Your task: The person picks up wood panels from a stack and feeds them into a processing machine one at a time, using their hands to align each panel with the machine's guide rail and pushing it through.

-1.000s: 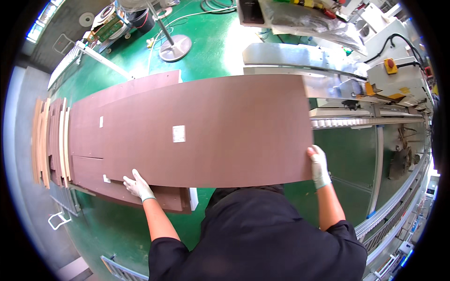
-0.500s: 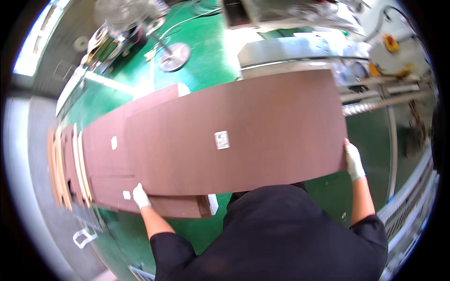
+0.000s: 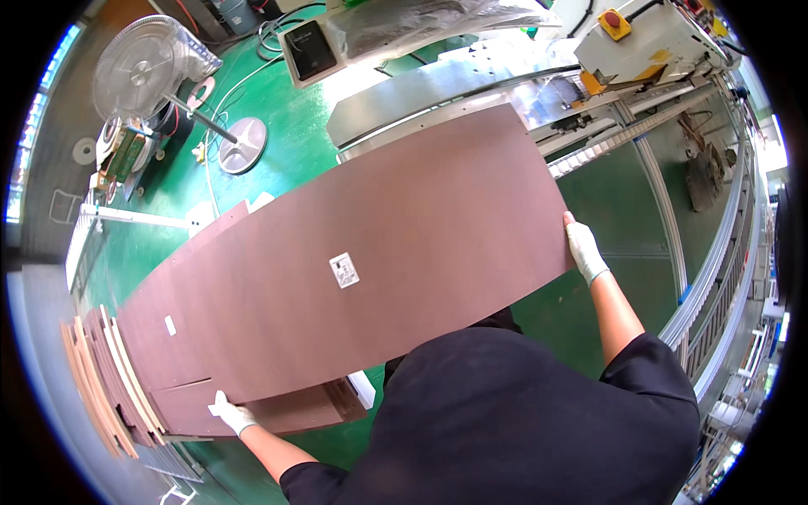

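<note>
Close to the person's chest, low in the view, the left hand (image 3: 231, 414) in a white glove grips the near left edge of a long brown board (image 3: 370, 269), fingers curled under it so that only the knuckles show; how tightly they close cannot be told. Further right, the right hand (image 3: 583, 250), also gloved in white, clasps the board's right end with its fingers wrapped over the edge. Between the 2 hands the board lies nearly flat, and a small white label (image 3: 343, 270) sits near its middle. Compared with 1 second ago, the board has swung: its right end now points up toward the metal conveyor (image 3: 438, 88), the right hand has moved up and out with it, and the left hand has dropped lower and closer to the stack. That suggests the board is being lifted off and turned away from the pile rather than set down on it. Under its left part lies a stack of similar brown boards (image 3: 181, 332), with thin pale strips (image 3: 93, 383) standing on edge at its left side. Beyond, on the green floor (image 3: 295, 135), stands a round fan (image 3: 139, 67) on a disc base, and at the far right a machine carries a red push button (image 3: 612, 18).
</note>
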